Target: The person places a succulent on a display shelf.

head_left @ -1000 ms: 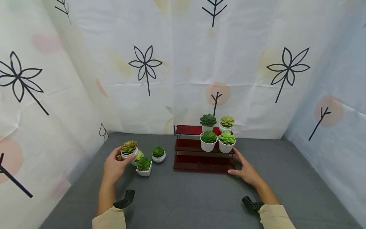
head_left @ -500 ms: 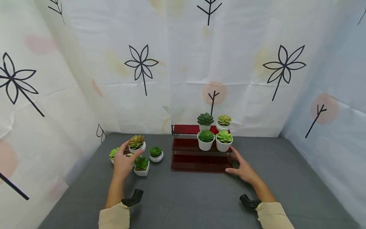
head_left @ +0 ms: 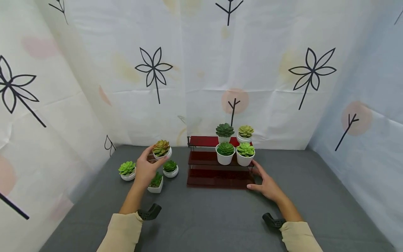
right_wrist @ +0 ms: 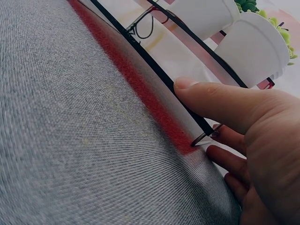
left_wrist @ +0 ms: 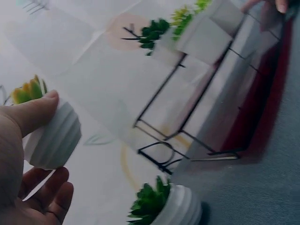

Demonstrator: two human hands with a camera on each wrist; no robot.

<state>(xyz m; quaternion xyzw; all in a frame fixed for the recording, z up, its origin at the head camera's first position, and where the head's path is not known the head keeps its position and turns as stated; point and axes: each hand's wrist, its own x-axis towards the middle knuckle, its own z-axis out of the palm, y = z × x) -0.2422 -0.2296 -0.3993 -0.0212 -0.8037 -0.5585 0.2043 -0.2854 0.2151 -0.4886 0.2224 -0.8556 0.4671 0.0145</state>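
Note:
My left hand (head_left: 146, 171) holds a yellow-orange succulent in a ribbed white pot (head_left: 162, 149) above the table. The left wrist view shows the thumb and fingers around that pot (left_wrist: 55, 136). My right hand (head_left: 267, 185) grips the right end of the dark red three-tier rack (head_left: 204, 178); in the right wrist view its thumb lies on the black frame (right_wrist: 161, 75), fingers behind the corner. Two white pots (head_left: 225, 159) (head_left: 245, 160) stand on the middle tier, and a dark green succulent (head_left: 224, 130) and a yellow-green one (head_left: 246, 131) on the top tier.
On the grey table (head_left: 201, 217), a light green succulent (head_left: 127, 168) stands left of my left hand. A square-potted plant (head_left: 155, 189) and a round-potted one (head_left: 170, 171) stand between that hand and the rack. Patterned white cloth (head_left: 201, 70) hangs behind.
My left hand has moved right and further back, carrying the yellow-orange succulent, which uncovers the light green plant on the left. My right hand stays at the rack's end.

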